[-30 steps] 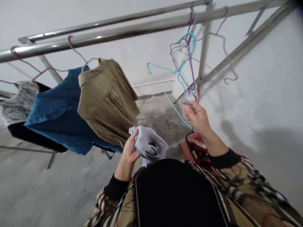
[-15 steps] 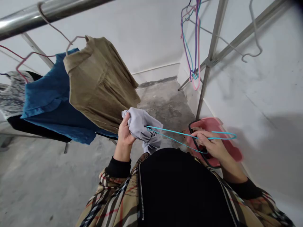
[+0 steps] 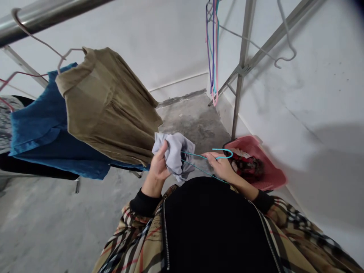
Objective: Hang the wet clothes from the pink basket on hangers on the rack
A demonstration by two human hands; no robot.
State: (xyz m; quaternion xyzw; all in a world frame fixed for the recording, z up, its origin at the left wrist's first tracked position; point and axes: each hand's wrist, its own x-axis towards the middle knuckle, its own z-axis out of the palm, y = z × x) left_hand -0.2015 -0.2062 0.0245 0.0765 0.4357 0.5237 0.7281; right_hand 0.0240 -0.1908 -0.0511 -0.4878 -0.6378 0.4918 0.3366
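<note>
The left hand [image 3: 158, 168] is closed around a bunched pale grey garment [image 3: 174, 153], held in front of the body, just right of the hanging olive shirt [image 3: 106, 108]. The right hand [image 3: 220, 167] pinches a turquoise wire hanger [image 3: 209, 159] between thumb and fingers; its hook curls to the right over the near edge of the pink basket [image 3: 270, 172], and its thin end points left, touching or entering the grey cloth. Whether the wire sits inside an opening of the garment cannot be determined, as the folds hide it. Risk one: the garment is crumpled, with no collar or shoulder line showing, so the wire could snag a fold or thread through the wrong opening. Risk two: the left grip holds only a handful of cloth; the loose lower folds hang free and could slip toward the bare concrete floor [image 3: 57, 227], which looks dusty and stained. Risk three: the hanger is thin and held near one end only, so it could twist or bend under load. Risk four: the olive shirt and the blue garment [image 3: 42, 136] hang close on the left under the steel rail [image 3: 42, 15]; a sideways swing of the elbow could knock them along it. Spare hangers [image 3: 212, 49] dangle far right on the rack frame, well apart from both hands.
</note>
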